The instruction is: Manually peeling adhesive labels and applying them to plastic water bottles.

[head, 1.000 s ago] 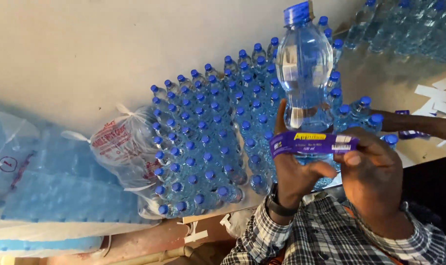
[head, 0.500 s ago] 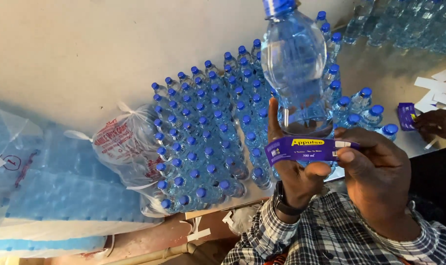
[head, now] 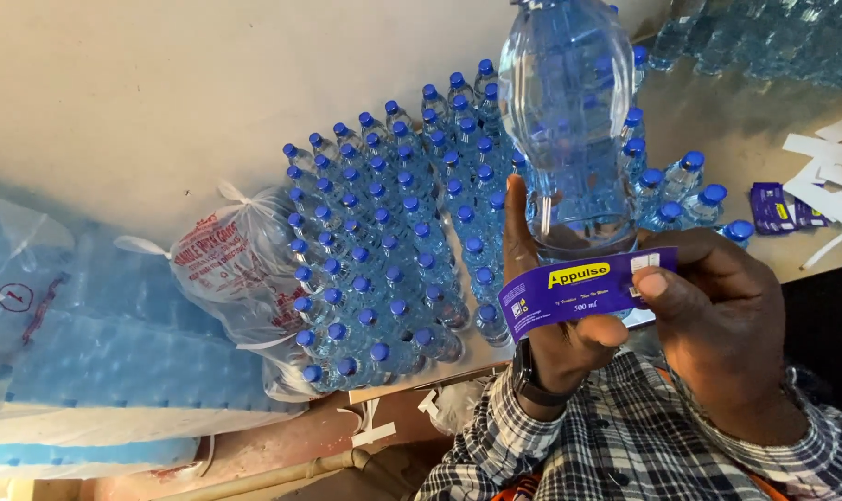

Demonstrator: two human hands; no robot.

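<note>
My left hand [head: 553, 334] grips the lower part of a clear water bottle [head: 569, 121], held upright close to the camera, its cap cut off by the top edge. A purple label strip [head: 579, 292] lies across the bottle's base. My right hand [head: 718, 325] pinches the strip's right end with its thumb on top. The strip's left end curls around my left fingers. A dark watch sits on my left wrist, and both sleeves are checked.
Several small bottles with blue caps [head: 393, 250] stand packed together on the table [head: 115, 93]. A tied plastic bag [head: 222, 278] and wrapped bottle packs [head: 87, 362] lie left. Loose purple labels [head: 784, 207] and white backing strips [head: 824, 176] lie right; more bottles [head: 764, 37] fill the top right.
The bottle has risen in the frame until its cap left the top edge. The label has tilted, right end up. Another person's arm at the right edge has gone from view.
</note>
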